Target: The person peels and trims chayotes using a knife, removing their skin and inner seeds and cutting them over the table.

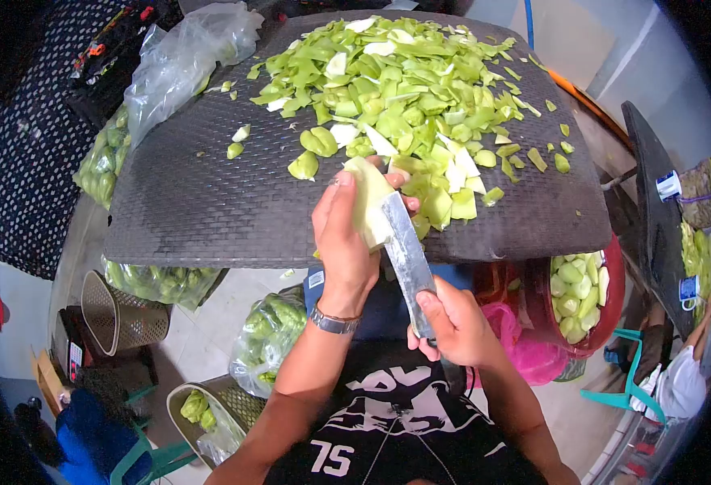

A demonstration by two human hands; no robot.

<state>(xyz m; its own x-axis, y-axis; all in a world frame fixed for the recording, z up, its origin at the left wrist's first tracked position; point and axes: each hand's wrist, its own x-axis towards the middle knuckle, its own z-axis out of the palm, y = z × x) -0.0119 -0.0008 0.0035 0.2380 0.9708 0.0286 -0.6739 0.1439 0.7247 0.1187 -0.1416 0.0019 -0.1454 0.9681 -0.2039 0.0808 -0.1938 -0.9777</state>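
Pale green vegetable (369, 204) is in your left hand (344, 222), above the near edge of the dark table (202, 206). Its surface looks smooth and moist, and its shape is long and a little flat. The long axis goes away from you, with the far end leaning somewhat to the left. The fingers of your left hand are curled around it. Your right hand (451, 323) is closed around the knife (408, 263), and its flat metal blade, with whitish marks, lies against the right side of the vegetable, near the lower end. The table has a woven texture, like small basket lines. Beyond your hands, the green pieces (388, 89) make a wide, loose pile; many are thin and curved, and some show a whitish side. Below the right side of the table, the red tub (610, 311) holds rounded, pale green vegetables.
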